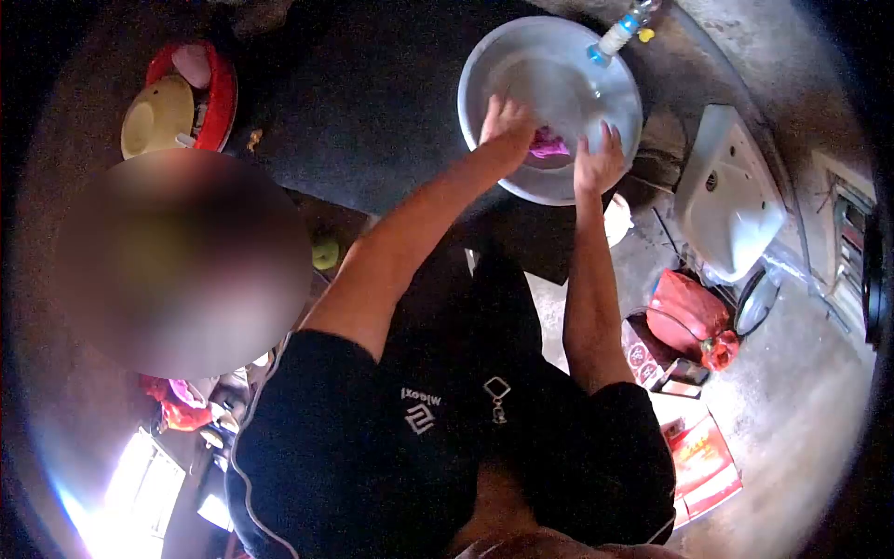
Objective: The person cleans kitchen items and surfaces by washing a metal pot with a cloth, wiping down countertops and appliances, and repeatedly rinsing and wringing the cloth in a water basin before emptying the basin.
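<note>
A large, pale round basin [472, 140] stands under a tap [615, 39] with a clear and blue nozzle and a yellow part beside it. Low in the basin lies a bright pink item [548, 143], perhaps cloth; its shape is partly hidden by my left hand. My left hand [507, 123] reaches inside with fingers stretched out, just left of the pink item. Over the near right side of the basin is my right hand [599, 166], its fingers apart and pointing away from me. Neither hand visibly grips anything.
At right, a white sink [736, 200] leans by the wall. Below it are a red bag [687, 312] and a red box [703, 461]. A red basin [223, 98] and a yellowish basin [149, 121] sit at far left, above a large blurred patch.
</note>
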Tool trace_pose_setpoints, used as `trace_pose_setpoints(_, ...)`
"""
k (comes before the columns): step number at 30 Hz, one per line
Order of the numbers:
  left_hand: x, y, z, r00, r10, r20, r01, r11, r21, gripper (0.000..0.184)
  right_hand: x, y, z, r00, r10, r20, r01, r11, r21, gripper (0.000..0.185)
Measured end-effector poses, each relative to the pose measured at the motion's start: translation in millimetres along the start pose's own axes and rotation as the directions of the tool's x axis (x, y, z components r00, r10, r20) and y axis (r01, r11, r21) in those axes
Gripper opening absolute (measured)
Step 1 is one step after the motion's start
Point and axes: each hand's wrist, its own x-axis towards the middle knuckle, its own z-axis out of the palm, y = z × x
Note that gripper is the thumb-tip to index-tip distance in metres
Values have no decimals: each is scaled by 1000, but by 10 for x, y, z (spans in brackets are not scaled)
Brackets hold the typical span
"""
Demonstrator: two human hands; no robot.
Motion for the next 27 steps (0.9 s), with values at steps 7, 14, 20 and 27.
trace_pose_setpoints(7,-1407,-548,63,605,-751,-262,241,487,-839,29,-490,1391,815,917,263,300,-378,815,440,72)
trace_pose_setpoints(14,-4017,-945,760,5,-998,-57,162,57,-985,32,-767,702,-356,856,280,434,-511,336,791,50)
trace_pose_setpoints(20,-5137,-43,1268,-374,-855,360,-268,-272,-924,12,-979,1177,-1114,753,220,621,-657,305,689,43)
trace_pose_setpoints(27,-5593,893,1741,-213,-694,688,-326,-613,-719,18,-1085,2016,-1258,715,-39,698,-699,-60,713,29)
